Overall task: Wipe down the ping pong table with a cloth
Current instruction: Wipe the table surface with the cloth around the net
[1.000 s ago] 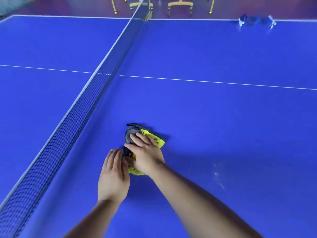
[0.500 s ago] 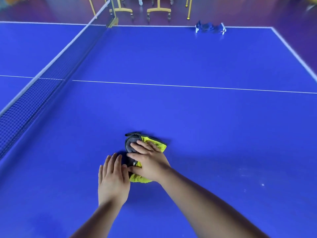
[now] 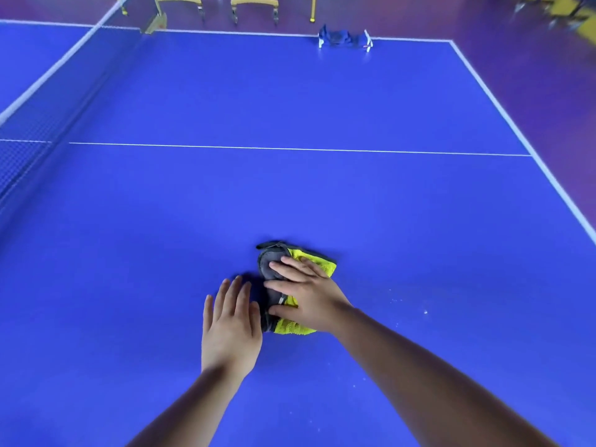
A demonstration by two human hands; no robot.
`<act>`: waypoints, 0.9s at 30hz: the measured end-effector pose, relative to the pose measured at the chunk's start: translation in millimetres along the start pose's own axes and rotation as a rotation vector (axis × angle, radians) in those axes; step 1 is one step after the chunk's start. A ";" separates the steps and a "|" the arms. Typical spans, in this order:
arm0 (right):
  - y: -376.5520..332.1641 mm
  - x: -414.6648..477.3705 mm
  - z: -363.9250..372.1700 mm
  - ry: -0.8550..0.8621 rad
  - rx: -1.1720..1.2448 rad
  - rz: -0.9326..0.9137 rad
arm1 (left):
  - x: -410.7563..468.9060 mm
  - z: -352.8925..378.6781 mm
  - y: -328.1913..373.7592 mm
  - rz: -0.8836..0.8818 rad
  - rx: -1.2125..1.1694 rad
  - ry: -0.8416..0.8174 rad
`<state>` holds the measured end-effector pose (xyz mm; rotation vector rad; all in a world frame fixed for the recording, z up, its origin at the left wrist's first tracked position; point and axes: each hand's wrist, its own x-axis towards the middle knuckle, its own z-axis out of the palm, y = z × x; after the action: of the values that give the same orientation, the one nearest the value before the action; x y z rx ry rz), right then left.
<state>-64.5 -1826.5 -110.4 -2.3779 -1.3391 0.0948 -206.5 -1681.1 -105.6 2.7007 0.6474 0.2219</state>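
Observation:
A folded yellow and grey cloth (image 3: pixel 324 264) lies on the blue ping pong table (image 3: pixel 290 195), a little below the middle of the view. My right hand (image 3: pixel 306 293) presses flat on top of it with spread, straight fingers. My left hand (image 3: pixel 230 324) lies flat on the table just left of the cloth, fingers together, its thumb side against the cloth's grey edge. Small white specks (image 3: pixel 425 312) dot the surface to the right of the cloth.
The black net (image 3: pixel 19 156) with its white top band runs along the left. A small blue bundle with white ends (image 3: pixel 343 37) sits at the table's far edge. The table's right edge line (image 3: pixel 522 140) borders a purple floor. Yellow wheeled frames (image 3: pixel 254 4) stand beyond.
Both hands and the cloth have slid to the right across the table, away from the net. The view has turned right, so the table's right edge now shows.

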 end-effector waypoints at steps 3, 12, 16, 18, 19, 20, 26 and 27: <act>16.7 -20.4 -7.9 0.008 -0.009 0.003 | -7.9 10.6 24.1 0.052 0.000 -0.011; 96.1 -106.3 -54.5 0.015 0.003 0.018 | -27.4 51.2 133.1 0.095 0.015 -0.005; 139.5 -150.9 -80.1 0.010 0.019 0.019 | -36.9 72.9 187.4 0.105 0.041 0.004; 162.7 -172.4 -92.7 0.007 0.021 0.016 | -41.5 85.7 218.0 0.113 0.047 0.005; 174.6 -182.5 -99.1 0.007 0.020 0.016 | -43.5 91.9 233.2 0.121 0.052 0.004; 186.8 -192.9 -106.1 0.009 0.019 0.017 | -45.0 98.1 248.8 0.132 0.056 0.003; 263.5 -261.3 -149.2 0.050 0.033 0.049 | -49.6 134.1 341.4 0.178 0.061 -0.009; 275.3 -273.2 -156.1 0.056 0.032 0.058 | -51.4 140.0 355.0 0.191 0.067 -0.014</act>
<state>50.0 -2228.6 -110.1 -2.3751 -1.2340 0.0649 -74.5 -2042.9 -106.1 2.8267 0.3994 0.2333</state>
